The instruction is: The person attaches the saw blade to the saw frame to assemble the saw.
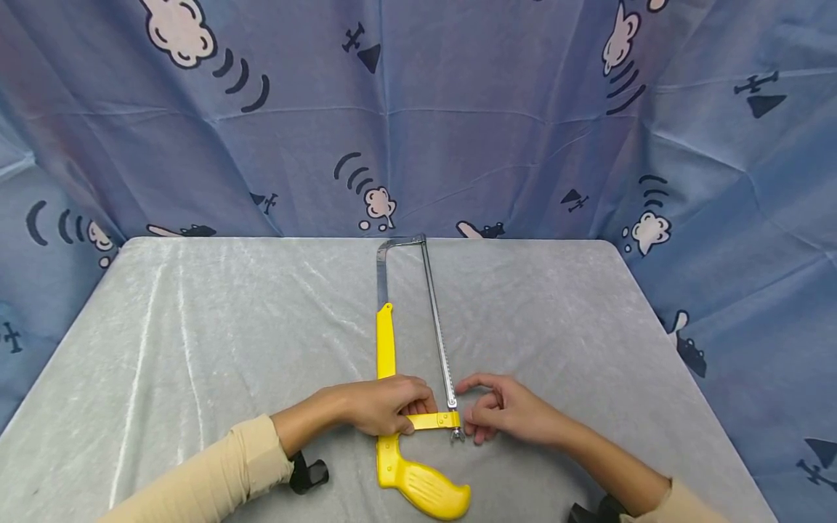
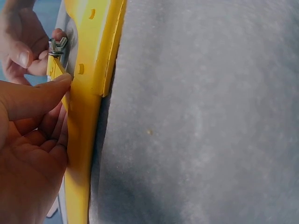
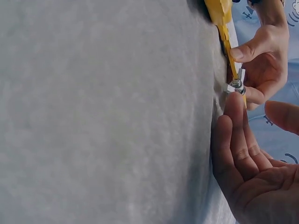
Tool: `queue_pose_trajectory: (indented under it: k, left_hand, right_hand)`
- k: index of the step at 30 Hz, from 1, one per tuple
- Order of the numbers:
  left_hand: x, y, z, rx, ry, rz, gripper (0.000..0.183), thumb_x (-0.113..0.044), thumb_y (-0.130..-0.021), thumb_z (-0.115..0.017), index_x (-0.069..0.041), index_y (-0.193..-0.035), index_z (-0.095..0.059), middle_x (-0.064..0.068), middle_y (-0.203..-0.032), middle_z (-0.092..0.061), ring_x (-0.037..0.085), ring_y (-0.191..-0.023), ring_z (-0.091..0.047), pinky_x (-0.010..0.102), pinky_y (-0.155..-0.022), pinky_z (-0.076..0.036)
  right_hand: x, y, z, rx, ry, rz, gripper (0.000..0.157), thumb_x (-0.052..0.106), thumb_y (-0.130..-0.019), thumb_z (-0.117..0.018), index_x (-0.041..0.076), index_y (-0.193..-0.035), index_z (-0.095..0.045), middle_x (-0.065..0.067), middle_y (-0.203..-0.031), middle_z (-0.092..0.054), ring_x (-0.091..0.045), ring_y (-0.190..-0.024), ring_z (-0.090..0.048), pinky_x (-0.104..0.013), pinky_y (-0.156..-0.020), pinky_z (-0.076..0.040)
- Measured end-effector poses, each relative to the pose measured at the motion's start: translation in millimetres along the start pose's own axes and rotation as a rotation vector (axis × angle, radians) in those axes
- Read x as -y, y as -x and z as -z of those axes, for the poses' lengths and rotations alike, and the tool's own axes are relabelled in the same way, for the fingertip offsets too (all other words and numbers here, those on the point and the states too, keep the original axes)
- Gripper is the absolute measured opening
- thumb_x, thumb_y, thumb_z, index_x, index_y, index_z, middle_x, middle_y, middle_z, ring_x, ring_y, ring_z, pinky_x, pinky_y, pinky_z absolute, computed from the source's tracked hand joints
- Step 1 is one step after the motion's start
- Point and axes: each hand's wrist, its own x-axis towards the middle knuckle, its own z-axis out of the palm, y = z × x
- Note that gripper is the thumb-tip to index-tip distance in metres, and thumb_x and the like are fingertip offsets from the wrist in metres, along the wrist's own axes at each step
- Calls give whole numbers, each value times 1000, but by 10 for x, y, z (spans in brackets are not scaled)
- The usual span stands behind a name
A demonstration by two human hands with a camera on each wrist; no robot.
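A yellow hacksaw (image 1: 386, 349) lies on the table, its handle (image 1: 431, 490) toward me and its silver frame end far off. My left hand (image 1: 386, 403) reaches over the yellow spine and pinches the short yellow crosspiece (image 1: 428, 421) between thumb and fingers. The blade (image 1: 437, 312) runs down the right side to that crosspiece. A metal wing nut (image 3: 236, 85) sits at its end. Right beside it is my right hand (image 1: 513, 414), thumb apart from the fingers. In the right wrist view one fingertip (image 3: 234, 99) meets or nearly meets the wing nut.
Grey velvety cloth (image 1: 261, 327) covers the table. Blue patterned fabric (image 1: 458, 123) hangs behind the table and along both sides. A black strap mount (image 1: 307, 473) sits at my left wrist.
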Motion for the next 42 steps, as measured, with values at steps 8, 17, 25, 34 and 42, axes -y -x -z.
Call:
queue_pose_trajectory:
  k: [8, 17, 25, 34, 42]
  left_hand:
    - [1, 5, 1, 1, 15, 6, 26, 6, -87, -67, -11, -106, -65, -9, -95, -55, 0, -88, -52, 15, -82, -47]
    - [1, 6, 5, -1, 22, 7, 27, 6, -87, -67, -11, -107, -65, -9, -95, -55, 0, -88, -53, 16, -82, -47]
    - [-1, 12, 2, 1, 25, 13, 26, 5, -88, -67, -12, -106, -65, -10, -95, -55, 0, -88, -52, 16, -82, -47]
    - [-13, 11, 0, -1, 16, 4, 25, 6, -87, -67, -11, -105, -65, -10, -93, -55, 0, -87, -52, 16, -81, -47]
    - [-19, 12, 4, -1, 18, 9, 24, 5, -87, -68, -12, -105, -65, -9, -94, -55, 0, -87, -52, 16, -81, -47]
  right_hand:
    - [-2, 12, -35, 3, -24, -17, 42, 3, -95, -57, -15, -130, -44, -27, -88, -70, -17, -68, -68, -32, -64, -58]
    - [30, 27, -83, -7, -50, -38, 50, 4, -95, -60, -14, -136, -37, -28, -88, -70, -21, -69, -70, -37, -67, -59]
    - [26, 29, -128, 11, -67, -58, 63, 5, -93, -64, -14, -142, -29, -28, -93, -70, -24, -73, -71, -36, -71, -59]
    - [-9, 24, -159, 20, -120, -57, 73, 3, -91, -68, -14, -145, -23, -26, -93, -69, -21, -73, -71, -32, -73, -59]
    - [2, 49, -151, -10, -19, -44, 66, 2, -90, -68, -15, -142, -31, -23, -90, -70, -20, -71, -70, -30, -70, -58]
